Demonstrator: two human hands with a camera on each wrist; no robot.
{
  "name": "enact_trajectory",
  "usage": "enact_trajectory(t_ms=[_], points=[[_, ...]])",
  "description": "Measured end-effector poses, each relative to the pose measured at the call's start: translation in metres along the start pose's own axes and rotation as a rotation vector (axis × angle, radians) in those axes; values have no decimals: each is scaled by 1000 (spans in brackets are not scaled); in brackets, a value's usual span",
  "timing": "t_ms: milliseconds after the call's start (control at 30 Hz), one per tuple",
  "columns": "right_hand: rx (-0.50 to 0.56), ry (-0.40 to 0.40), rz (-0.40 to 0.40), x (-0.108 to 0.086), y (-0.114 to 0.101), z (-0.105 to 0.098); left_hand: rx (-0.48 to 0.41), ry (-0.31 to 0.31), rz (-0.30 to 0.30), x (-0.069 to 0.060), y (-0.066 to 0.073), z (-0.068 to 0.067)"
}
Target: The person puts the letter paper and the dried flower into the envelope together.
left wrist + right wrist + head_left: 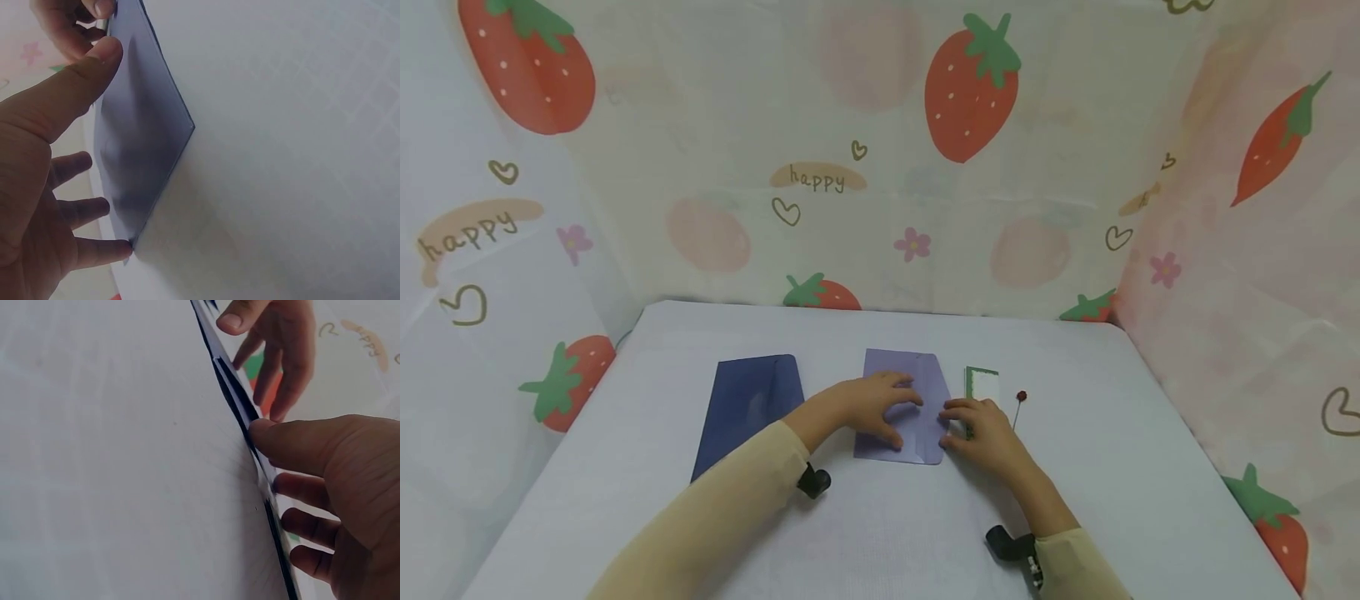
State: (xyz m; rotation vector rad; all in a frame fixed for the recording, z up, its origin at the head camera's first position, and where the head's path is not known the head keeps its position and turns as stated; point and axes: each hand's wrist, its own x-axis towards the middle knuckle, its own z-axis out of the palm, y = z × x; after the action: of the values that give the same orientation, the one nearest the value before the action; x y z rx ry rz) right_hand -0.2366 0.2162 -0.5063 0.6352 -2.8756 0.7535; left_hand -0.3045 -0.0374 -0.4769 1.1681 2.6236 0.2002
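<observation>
A light purple envelope [931, 387] lies flat, its flap side to the right. My left hand [872, 407] is over its middle with the fingers spread; in the left wrist view the thumb and fingers of that hand [28, 169] are apart above the envelope [144, 125]. At the envelope's right edge is my right hand [992, 437], thumb and fingertips touching the flap edge and some way apart from each other. The right wrist view has this hand's [362, 481] thumb at the edge, the other fingers loosely bent beside it.
A dark blue envelope [741, 412] lies to the left, partly behind the left forearm. Right of the purple envelope are a green-edged white card [985, 384], partly covered by the right hand, and a thin stick with a dark red head [1021, 397]. A printed cloth hangs around the white table [1120, 433].
</observation>
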Motion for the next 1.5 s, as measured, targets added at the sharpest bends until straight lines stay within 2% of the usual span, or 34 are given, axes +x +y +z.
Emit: enact_trajectory(t_ms=[167,367,467,767,1033,1233,1500], points=[[-11,-7,5,0,1,1,29,-8,-22,4,2,-5],[-8,-11,6,1,3,3,22,-32,16,6,6,-11],[-8,-16,11,0,3,2,25,-43,27,8,8,-9],[0,-23,15,0,1,1,44,-57,6,12,7,-4],[5,-18,14,0,4,2,-13,-53,0,12,5,-11],[-3,-24,15,1,3,2,-21,-2,21,8,2,-11],[-26,-37,-24,-1,1,1,-28,136,21,-4,6,0]])
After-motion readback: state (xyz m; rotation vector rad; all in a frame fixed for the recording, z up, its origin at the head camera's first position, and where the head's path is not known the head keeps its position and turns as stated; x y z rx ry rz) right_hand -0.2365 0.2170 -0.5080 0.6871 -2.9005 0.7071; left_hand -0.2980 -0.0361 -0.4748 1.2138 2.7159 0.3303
